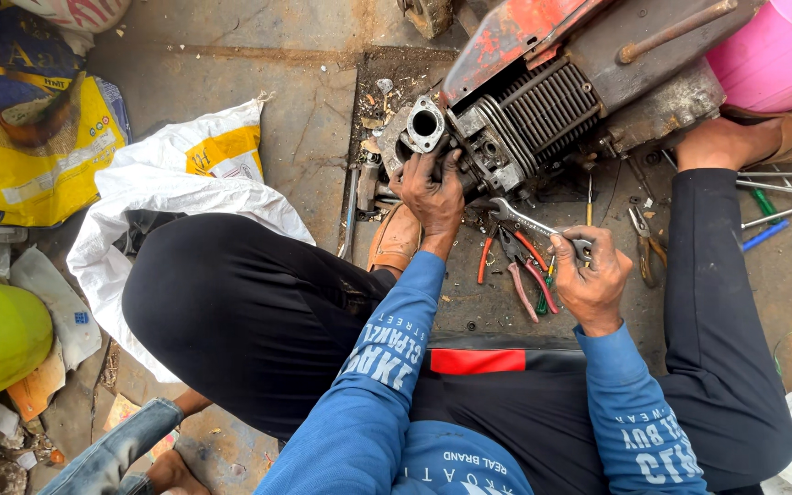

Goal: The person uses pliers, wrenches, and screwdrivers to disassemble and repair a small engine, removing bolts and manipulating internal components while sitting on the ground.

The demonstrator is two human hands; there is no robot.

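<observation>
I sit on the ground with my knees wide apart, so my tools and my work lie right between my legs. My right hand (591, 280) is closed tight around the handle of a metal wrench (532, 222). The open end of the wrench points up and to the left, toward the engine, so it looks ready to fit on a bolt. Just beside that hand lie red-handled pliers (515, 261) on the dirty floor (304, 137), close enough to grab fast. A bit farther, my left hand (433, 191) presses flat on the grey metal part (422, 128) with the round hole, fingers spread and curled over its edge. I think I hold it this way so it does not wobble. That part sits at the front end of the old engine (543, 105), which has grey fins and a rusty red top. More pliers (645, 236) and thin screwdrivers (767, 211) lie off to the right by my foot. Far to the left are a white sack (185, 183) and a yellow bag (43, 156). A pink bucket (781, 50) stands behind the engine.
</observation>
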